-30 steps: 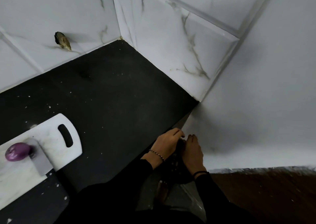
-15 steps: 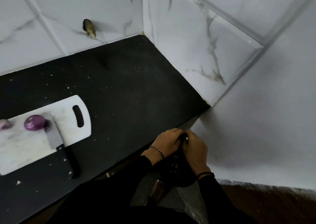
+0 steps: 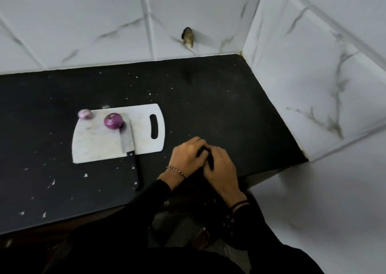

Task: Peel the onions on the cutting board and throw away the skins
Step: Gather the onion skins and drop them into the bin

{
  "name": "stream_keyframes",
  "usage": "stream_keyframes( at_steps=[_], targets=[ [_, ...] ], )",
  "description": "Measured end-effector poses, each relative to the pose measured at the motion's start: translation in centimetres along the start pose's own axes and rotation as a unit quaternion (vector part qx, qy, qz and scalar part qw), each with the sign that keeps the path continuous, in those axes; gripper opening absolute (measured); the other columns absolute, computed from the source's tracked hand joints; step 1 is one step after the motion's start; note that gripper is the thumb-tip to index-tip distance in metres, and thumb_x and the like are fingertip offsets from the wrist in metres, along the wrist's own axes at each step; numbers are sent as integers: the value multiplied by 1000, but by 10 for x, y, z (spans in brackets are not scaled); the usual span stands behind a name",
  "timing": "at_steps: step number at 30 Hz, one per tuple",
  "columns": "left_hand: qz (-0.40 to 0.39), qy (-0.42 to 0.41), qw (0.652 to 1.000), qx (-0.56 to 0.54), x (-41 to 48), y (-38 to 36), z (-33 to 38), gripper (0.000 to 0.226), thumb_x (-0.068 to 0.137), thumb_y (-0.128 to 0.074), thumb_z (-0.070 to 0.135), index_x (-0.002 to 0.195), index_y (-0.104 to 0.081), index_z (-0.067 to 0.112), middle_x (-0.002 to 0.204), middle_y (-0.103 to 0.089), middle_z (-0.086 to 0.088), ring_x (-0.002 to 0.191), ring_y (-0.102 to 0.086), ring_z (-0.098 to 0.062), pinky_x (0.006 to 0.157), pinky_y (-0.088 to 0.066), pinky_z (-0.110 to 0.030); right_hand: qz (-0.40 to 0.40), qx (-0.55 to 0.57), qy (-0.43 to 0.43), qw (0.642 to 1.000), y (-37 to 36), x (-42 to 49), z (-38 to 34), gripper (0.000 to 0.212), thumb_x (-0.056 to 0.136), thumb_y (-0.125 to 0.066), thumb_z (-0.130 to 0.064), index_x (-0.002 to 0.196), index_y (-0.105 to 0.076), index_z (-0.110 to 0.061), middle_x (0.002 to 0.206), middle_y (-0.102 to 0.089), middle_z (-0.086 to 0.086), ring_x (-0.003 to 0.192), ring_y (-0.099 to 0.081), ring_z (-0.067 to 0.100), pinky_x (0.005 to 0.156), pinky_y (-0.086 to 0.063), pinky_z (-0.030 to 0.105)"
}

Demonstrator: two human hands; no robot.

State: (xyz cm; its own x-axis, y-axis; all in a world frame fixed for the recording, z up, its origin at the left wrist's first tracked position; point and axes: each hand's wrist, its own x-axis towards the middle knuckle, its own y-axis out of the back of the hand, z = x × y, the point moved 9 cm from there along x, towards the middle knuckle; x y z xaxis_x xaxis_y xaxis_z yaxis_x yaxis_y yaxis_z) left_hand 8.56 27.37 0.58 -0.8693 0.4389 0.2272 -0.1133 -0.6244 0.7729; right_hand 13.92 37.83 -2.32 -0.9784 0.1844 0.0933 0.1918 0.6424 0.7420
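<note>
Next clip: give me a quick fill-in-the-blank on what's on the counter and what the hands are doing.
The number of onions in view is ____. The cleaver has its blade on the cutting board and its black handle on the ____. The left hand and right hand both grip one dark item; the bracelet is on the ____ wrist.
Missing words: two; counter; left.

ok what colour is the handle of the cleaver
Black with pale rivets, on the cleaver handle jutting off the cutting board; head view.
</note>
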Motion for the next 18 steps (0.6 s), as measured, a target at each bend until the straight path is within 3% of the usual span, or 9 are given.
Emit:
stream_keyframes(
  at_steps=[2, 4, 7, 10, 14, 16, 18],
  targets=[
    [28, 50, 998, 21, -9, 22, -30, 6, 85, -58, 22, 87, -63, 22, 90, -62, 8, 80, -61, -14, 62, -48, -30, -74, 22, 46, 996, -32, -2, -23, 48, 97, -52, -26, 143, -47, -19, 143, -52, -1, 134, -45, 11, 111, -39, 29],
    [54, 95, 994, 30, -19, 42, -58, 8, 85, -57, 17, 87, -63, 22, 89, -63, 8, 83, -60, -13, 64, -44, -27, -161, -6, 114, 980, -66, -10, -45, 56, 101, -44, -29, 154, -32, -17, 159, -34, 0, 150, -21, 12, 122, -21, 33],
    [91, 120, 988, 44, -34, 71, -93, 13, 82, -60, 10, 85, -66, 21, 87, -64, 6, 80, -60, -15, 62, -43, -26, -245, -120, 241, 931, -113, -32, -71, 57, 104, -32, -35, 158, -24, -18, 165, -19, -2, 154, -2, 12, 126, -4, 37],
    [109, 127, 984, 55, -39, 93, -114, 16, 83, -61, 8, 84, -67, 22, 85, -64, 7, 81, -60, -16, 60, -46, -28, -241, -211, 303, 898, -129, -37, -77, 57, 105, -25, -38, 158, -21, -18, 166, -13, -4, 154, -1, 13, 124, 2, 39],
    [119, 133, 982, 56, -42, 113, -134, 18, 84, -59, 7, 84, -67, 24, 82, -62, 8, 78, -57, -15, 59, -44, -27, -179, -281, 222, 916, -115, -9, -64, 61, 103, -21, -40, 158, -23, -14, 165, -18, 1, 153, -8, 16, 122, -11, 46],
    [118, 129, 983, 53, -43, 121, -142, 19, 84, -58, 7, 84, -66, 24, 83, -62, 8, 77, -57, -15, 59, -46, -29, -173, -276, 148, 934, -109, -2, -56, 65, 101, -15, -43, 158, -18, -11, 166, -12, 4, 154, -3, 15, 125, -7, 43],
    [120, 130, 983, 47, -45, 128, -151, 19, 84, -59, 6, 85, -67, 23, 84, -62, 7, 77, -57, -15, 59, -46, -28, -175, -263, 125, 940, -109, -6, -59, 66, 102, -12, -44, 158, -15, -10, 167, -8, 4, 154, 1, 14, 125, 0, 39]
  ],
)
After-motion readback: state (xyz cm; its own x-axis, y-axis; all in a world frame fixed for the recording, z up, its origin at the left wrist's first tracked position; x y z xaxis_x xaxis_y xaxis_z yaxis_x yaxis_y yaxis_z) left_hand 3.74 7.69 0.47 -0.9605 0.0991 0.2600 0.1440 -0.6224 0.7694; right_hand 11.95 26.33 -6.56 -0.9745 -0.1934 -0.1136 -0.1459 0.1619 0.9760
